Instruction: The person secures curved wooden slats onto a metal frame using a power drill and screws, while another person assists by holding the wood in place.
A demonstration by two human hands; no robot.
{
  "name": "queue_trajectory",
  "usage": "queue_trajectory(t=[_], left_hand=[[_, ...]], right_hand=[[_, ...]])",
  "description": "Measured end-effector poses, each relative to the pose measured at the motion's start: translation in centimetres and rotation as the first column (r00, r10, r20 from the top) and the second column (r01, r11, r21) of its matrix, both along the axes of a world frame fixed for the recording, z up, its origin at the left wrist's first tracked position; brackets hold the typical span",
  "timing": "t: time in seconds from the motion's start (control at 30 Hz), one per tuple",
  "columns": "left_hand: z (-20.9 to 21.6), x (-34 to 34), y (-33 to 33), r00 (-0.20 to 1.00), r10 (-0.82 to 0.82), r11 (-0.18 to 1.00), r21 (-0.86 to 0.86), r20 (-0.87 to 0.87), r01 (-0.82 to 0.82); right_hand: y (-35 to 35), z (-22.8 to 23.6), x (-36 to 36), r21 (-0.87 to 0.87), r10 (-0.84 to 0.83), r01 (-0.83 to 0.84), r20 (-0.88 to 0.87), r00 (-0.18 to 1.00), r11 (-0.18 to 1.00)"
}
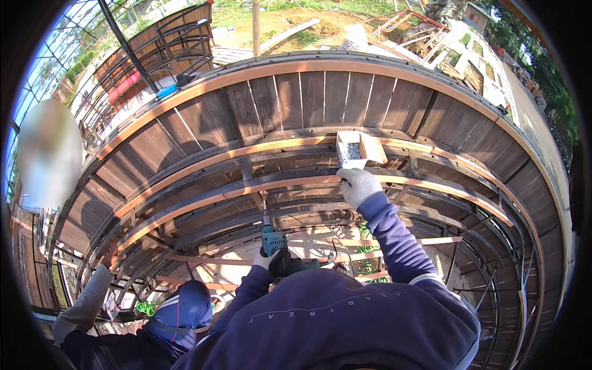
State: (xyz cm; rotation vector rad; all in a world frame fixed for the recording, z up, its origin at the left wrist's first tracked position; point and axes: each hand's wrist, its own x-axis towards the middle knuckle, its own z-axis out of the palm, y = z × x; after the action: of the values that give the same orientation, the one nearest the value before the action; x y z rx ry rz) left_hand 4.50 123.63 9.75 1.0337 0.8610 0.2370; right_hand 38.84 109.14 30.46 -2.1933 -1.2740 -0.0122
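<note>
My left hand (265,259), in a white glove with dark parts, is closed around the grip of a teal and black cordless drill (272,239). The drill's chuck and bit point away from me, toward the curved wooden strips. My right hand (361,187), also in a white glove, is closed with its fingers pinched at a wooden strip (296,181), just below an open white cardboard box (353,164). Small grey metal pieces, seemingly screws, lie inside the box, and its flap stands out to the right. What those right fingers pinch is too small to make out.
Curved tiers of dark boards (308,102) with orange-brown edging (345,65) wrap around me, with gaps between the strips. A co-worker in a blue cap (184,311) is close on my left, one sleeved arm (86,302) reaching forward. Another person (49,154) stands farther left.
</note>
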Motion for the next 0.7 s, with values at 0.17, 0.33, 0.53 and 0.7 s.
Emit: queue_trajectory(t=[0.17,0.33,0.53,0.7], left_hand=[[-0.7,-5.5,-5.4,0.97,0.025,0.925,0.373,-0.243,0.07],[-0.5,-7.1,-8.4,0.921,0.148,0.857,0.511,-0.361,0.063],[4.1,-8.0,-12.9,0.853,0.132,0.833,0.523,-0.505,0.181],[3.7,-9.3,-14.1,0.888,0.173,0.827,0.552,-0.427,0.104]], right_hand=[[4.3,0.7,13.8,-0.637,0.054,0.133,0.265,0.963,0.76],[8.8,-3.3,15.6,-0.706,0.161,0.031,0.203,0.966,0.707],[11.0,-6.0,16.8,-0.763,0.066,0.064,0.139,0.988,0.643],[10.0,-6.7,17.4,-0.695,0.155,0.07,0.256,0.954,0.716]])
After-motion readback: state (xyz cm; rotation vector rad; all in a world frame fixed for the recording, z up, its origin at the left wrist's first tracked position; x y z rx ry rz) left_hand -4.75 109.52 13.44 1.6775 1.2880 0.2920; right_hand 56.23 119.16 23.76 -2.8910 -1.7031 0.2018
